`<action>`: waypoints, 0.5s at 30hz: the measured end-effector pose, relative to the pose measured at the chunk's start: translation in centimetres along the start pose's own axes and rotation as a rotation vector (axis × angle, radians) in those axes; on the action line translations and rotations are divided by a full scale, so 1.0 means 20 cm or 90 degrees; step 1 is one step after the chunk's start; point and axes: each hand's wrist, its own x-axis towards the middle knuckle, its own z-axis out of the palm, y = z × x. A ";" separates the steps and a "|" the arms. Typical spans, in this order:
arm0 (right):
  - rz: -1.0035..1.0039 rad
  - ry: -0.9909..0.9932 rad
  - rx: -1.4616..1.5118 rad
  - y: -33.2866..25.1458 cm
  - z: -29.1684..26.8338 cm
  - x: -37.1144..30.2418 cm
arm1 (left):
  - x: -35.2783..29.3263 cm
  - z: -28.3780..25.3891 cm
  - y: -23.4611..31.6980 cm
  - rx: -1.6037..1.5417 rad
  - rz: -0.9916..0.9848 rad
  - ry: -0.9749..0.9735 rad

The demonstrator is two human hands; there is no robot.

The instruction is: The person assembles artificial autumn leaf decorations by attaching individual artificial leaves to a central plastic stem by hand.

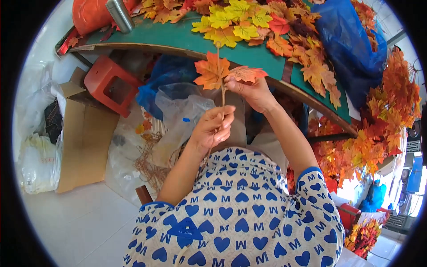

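In my left hand (215, 127) I pinch a thin brown stem (223, 95) that stands roughly upright in front of me. An orange artificial maple leaf (211, 71) sits on the stem's left side. My right hand (253, 92) is closed at the stem, its fingertips on the base of a second orange-red maple leaf (247, 74) that points right. The stem's upper tip reaches over the edge of the green table (173, 38). Yellow artificial leaves (231, 20) lie on the table just beyond my hands.
Orange leaves (316, 66) spread over the table's right side, by a blue plastic bag (349, 40). A metal tumbler (120, 15) stands at the far left. Below are a red stool (113, 84), a cardboard box (84, 142), clear plastic bags (180, 104) and brown stems (153, 155). Leaf garlands (356, 147) hang right.
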 end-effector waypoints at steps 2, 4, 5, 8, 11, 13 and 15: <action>0.067 -0.180 -0.099 -0.10 -0.03 0.11 | -0.01 -0.06 0.01 -0.022 0.062 -0.065; 0.099 -0.161 -0.286 -0.21 -0.08 0.26 | -0.03 -0.07 0.02 -0.048 0.126 -0.124; -0.025 -0.015 -0.389 -0.25 -0.09 0.34 | -0.04 -0.06 0.02 -0.001 0.170 -0.032; -0.486 0.258 -0.893 -0.25 -0.25 0.64 | -0.04 -0.01 0.04 0.019 0.180 0.089; -0.454 0.240 -1.106 -0.22 -0.32 0.79 | -0.02 -0.01 0.04 0.046 0.146 0.211; -0.329 0.162 -1.239 -0.21 -0.36 0.83 | 0.01 0.01 0.06 0.083 0.147 0.306; -0.335 0.153 -1.230 -0.22 -0.45 0.86 | 0.04 0.07 0.08 0.118 0.143 0.457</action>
